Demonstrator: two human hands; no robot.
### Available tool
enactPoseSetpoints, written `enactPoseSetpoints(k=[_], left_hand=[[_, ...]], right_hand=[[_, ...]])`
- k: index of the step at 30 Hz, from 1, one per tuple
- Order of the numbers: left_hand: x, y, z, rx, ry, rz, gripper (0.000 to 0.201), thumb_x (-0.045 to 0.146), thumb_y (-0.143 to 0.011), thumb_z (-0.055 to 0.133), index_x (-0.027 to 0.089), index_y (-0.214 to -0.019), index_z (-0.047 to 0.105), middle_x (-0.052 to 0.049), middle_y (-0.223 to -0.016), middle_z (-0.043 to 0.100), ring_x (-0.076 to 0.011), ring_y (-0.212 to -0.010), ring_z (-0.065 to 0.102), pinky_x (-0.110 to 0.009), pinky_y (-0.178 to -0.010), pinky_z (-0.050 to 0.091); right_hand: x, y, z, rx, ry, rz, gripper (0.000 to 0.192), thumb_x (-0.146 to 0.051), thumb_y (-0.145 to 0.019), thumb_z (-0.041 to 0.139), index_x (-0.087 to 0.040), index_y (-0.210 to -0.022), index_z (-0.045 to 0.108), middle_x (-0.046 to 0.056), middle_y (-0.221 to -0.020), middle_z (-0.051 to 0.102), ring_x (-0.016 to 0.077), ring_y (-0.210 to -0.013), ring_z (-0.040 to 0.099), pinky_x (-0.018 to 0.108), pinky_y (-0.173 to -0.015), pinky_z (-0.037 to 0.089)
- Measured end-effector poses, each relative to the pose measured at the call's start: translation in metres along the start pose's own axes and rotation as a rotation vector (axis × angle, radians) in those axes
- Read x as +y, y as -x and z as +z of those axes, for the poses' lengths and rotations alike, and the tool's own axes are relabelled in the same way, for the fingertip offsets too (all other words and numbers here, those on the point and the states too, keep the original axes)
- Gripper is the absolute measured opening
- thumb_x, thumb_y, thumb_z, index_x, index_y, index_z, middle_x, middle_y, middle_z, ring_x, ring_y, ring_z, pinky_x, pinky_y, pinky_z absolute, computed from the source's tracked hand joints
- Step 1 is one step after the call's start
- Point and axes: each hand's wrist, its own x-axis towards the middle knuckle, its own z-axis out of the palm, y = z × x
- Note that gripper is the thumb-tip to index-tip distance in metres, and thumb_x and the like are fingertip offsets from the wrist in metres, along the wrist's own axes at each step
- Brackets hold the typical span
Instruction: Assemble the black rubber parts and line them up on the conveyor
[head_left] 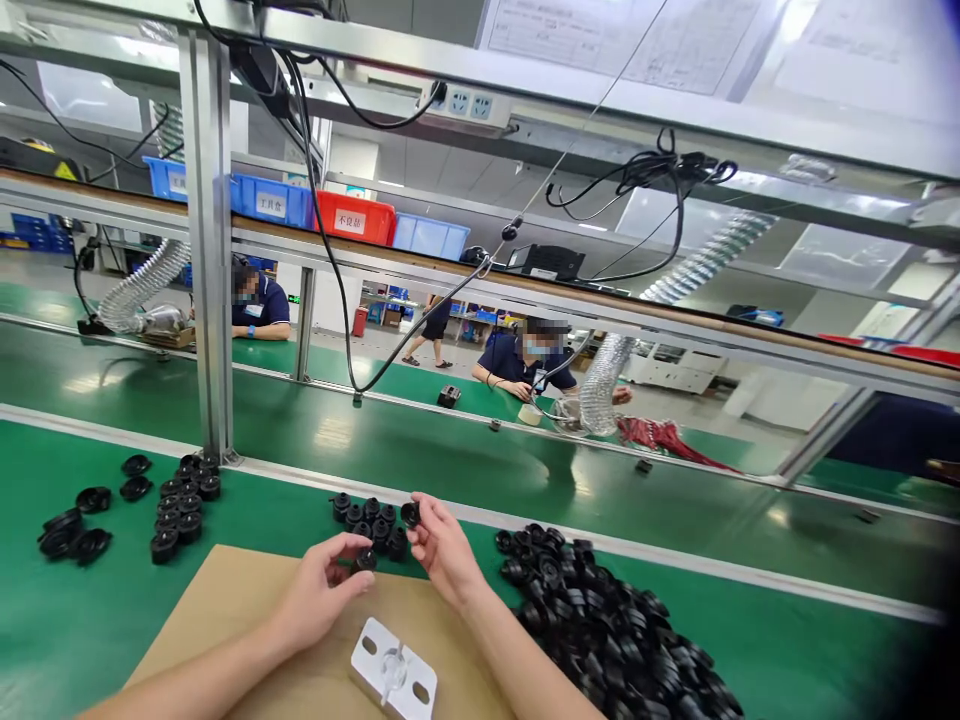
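Observation:
Between the thumb and fingers of my left hand (324,588) is a small black round plastic part (364,561), just above the cardboard sheet's far edge. My right hand (444,548), a little higher and to the right, pinches a small black cap-like part (410,514) in its fingertips. Behind both hands, a cluster of similar black parts (371,512) stands upright in rows on the green mat. A silver metal block (394,670) with two oval slots and a round recess in its middle lies on the cardboard (247,590) below my hands.
A big heap of black parts (607,630) spreads on the right. At left stand rows of black parts (178,505) and several loose black rings (75,535). A metal post (208,250) rises at the bench's back edge. Two people sit at the far bench, and a black cable (345,330) hangs in front.

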Motion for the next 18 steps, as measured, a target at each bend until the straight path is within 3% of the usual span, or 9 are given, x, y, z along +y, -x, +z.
enactPoseSetpoints(k=[3, 7, 12, 18], left_hand=[[-0.001, 0.0, -0.003, 0.01, 0.032, 0.005, 0.053, 0.05, -0.086, 0.079, 0.016, -0.125, 0.069, -0.012, -0.114, 0.07, -0.0265, -0.098, 0.064, -0.034, -0.081, 0.055], [-0.002, 0.002, -0.006, 0.028, 0.041, -0.01, 0.052, 0.045, -0.086, 0.081, 0.017, -0.128, 0.067, -0.011, -0.118, 0.07, -0.026, -0.104, 0.064, -0.034, -0.087, 0.054], [0.003, 0.002, -0.007, 0.024, 0.073, -0.046, 0.047, 0.044, -0.087, 0.081, 0.017, -0.124, 0.069, -0.012, -0.119, 0.07, -0.0269, -0.105, 0.065, -0.035, -0.09, 0.055], [0.004, 0.004, -0.008, 0.008, 0.124, 0.007, 0.04, 0.04, -0.091, 0.077, 0.019, -0.125, 0.073, -0.011, -0.125, 0.067, -0.029, -0.115, 0.065, -0.034, -0.095, 0.056]], right_hand=[[0.023, 0.012, 0.015, 0.063, -0.003, -0.103, 0.067, -0.079, -0.079, 0.082, -0.019, -0.106, 0.067, -0.002, -0.068, 0.051, 0.0136, -0.055, 0.051, 0.02, -0.044, 0.037], [0.035, 0.025, 0.017, 0.078, 0.059, -0.194, 0.061, -0.073, -0.079, 0.087, -0.018, -0.102, 0.07, -0.001, -0.069, 0.056, 0.0121, -0.05, 0.05, 0.021, -0.042, 0.042], [0.034, 0.031, 0.016, 0.006, 0.103, -0.197, 0.054, -0.066, -0.082, 0.088, -0.018, -0.105, 0.074, 0.006, -0.085, 0.064, 0.019, -0.064, 0.064, 0.024, -0.043, 0.054], [0.039, 0.029, 0.013, -0.104, 0.089, -0.19, 0.046, -0.055, -0.087, 0.088, -0.019, -0.113, 0.076, 0.01, -0.098, 0.068, 0.018, -0.066, 0.064, 0.025, -0.046, 0.061]])
